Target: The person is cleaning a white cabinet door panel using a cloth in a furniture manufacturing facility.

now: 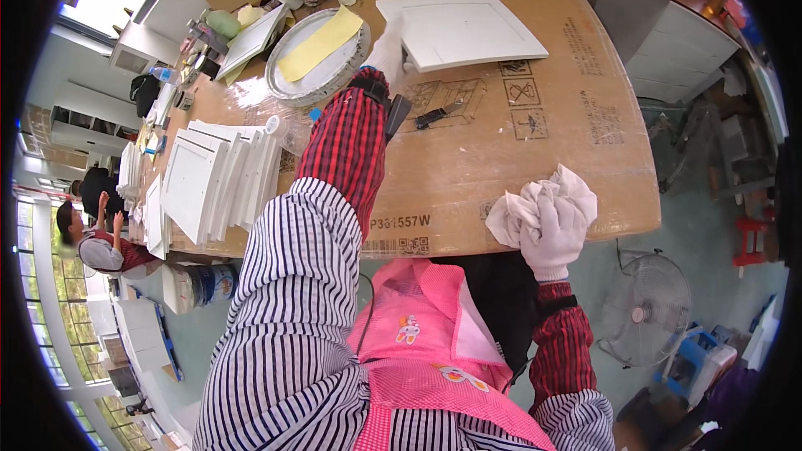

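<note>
The left hand (389, 52), gloved in white, is reaching far out across the surface (468, 159) with the arm almost straight, and its fingers are closing on the near left corner of a white square panel (459, 29) that is lying flat at the far middle of the cardboard-covered top. The right hand (553, 230), also gloved, is staying close to the body at the near right edge of the surface, forearm bent and rising from below, and it is bunched shut around a crumpled white cloth (535, 200). The two hands are well apart. The panel looks stiff and flat, with a raised frame round a sunken middle, probably light enough for one hand but awkward from a single corner (a painted face may scuff or mark easily), so a grip along an edge, with the thumb on top, would likely serve better than a pinch at the tip. The cloth is soft and limp and is giving to the fist that holds it. Just beside the left wrist a small dark tool (440, 114) is lying on the cardboard. Further left a round metal tray (292, 83) is carrying a yellow sheet (322, 42), and nearer the left edge a stack of white panels (213, 184) is leaning in a row. Beyond that edge another person (92, 238) is sitting.
</note>
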`<state>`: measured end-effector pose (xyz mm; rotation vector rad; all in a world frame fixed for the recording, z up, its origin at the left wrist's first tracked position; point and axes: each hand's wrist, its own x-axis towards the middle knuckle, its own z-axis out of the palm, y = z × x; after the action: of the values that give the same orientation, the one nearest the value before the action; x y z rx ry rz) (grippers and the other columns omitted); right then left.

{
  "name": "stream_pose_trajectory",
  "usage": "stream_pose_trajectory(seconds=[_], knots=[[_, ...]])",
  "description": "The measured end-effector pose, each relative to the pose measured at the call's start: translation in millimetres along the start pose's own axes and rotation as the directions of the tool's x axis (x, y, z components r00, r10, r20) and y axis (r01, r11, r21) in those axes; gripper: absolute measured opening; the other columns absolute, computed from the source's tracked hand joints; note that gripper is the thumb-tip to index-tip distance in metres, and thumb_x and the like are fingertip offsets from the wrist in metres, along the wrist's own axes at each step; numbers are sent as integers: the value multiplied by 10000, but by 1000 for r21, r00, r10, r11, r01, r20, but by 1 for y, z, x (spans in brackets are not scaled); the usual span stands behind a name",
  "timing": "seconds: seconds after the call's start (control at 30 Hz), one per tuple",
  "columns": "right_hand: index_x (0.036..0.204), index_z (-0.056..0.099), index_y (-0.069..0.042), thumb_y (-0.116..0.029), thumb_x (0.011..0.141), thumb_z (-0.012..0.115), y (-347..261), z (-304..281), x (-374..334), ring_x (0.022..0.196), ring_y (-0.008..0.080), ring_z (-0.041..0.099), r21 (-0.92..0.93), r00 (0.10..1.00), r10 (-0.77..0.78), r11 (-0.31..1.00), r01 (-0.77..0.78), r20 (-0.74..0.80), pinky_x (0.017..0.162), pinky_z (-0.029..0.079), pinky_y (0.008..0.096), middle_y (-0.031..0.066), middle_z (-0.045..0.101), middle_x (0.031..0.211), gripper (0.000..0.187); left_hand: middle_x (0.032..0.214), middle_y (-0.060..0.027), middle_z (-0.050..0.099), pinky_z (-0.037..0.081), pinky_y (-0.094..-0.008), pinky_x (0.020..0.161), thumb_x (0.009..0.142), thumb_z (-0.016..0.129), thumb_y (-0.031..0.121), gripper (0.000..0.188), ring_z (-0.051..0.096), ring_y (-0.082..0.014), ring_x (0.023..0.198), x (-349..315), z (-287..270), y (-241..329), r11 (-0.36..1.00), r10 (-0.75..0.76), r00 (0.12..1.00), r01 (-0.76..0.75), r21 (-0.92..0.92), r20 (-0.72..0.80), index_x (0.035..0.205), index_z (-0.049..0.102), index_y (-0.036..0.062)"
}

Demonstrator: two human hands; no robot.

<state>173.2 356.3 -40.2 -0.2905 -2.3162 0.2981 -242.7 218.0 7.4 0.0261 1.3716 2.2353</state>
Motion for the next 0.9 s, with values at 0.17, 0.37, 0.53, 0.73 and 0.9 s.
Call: stream_pose_trajectory(seconds=[0.17,0.37,0.53,0.73,0.9], knots=[[1244,666,-61,-158,819,722,6,-11,16,1057,383,657,-39,960,58,998,-49,274,940,518,497,148,694,1167,440,1180,-106,717,548,-359,860,1081,581,372,406,680,-192,1031,-50,60,-25,954,117,989,-137,269,90,1289,643,28],[1285,675,11,-14,910,657,-15,-98,65,1146,300,663,737,655,739,528,-422,-155,995,526,426,153,685,1307,377,1320,-145,688,463,-336,1047,1065,540,515,657,618,-224,1186,-169,92,-107,992,74,995,-80,98,63,1395,608,-50],[933,754,-124,-179,789,803,-87,-95,86,1123,326,621,243,991,134,961,-131,6,1019,464,489,69,698,1060,162,1267,-146,693,614,-381,814,1085,479,558,649,719,-215,1017,-280,54,-153,958,-265,957,275,80,-120,1413,596,10],[1203,705,-92,-268,817,766,-91,-25,40,1135,342,652,199,964,-135,976,90,227,1065,473,456,162,697,1227,428,1198,-81,688,603,-375,844,1088,484,493,535,712,-214,1007,-286,24,-150,943,42,997,-59,328,61,1406,558,69],[1146,748,-184,-309,986,577,104,-61,83,1060,377,705,-530,680,598,773,-349,425,918,589,464,145,744,1135,265,1442,-165,584,531,-467,1089,1095,506,510,661,611,-303,1298,-282,19,-149,929,-364,925,353,-107,-105,1516,440,4]])
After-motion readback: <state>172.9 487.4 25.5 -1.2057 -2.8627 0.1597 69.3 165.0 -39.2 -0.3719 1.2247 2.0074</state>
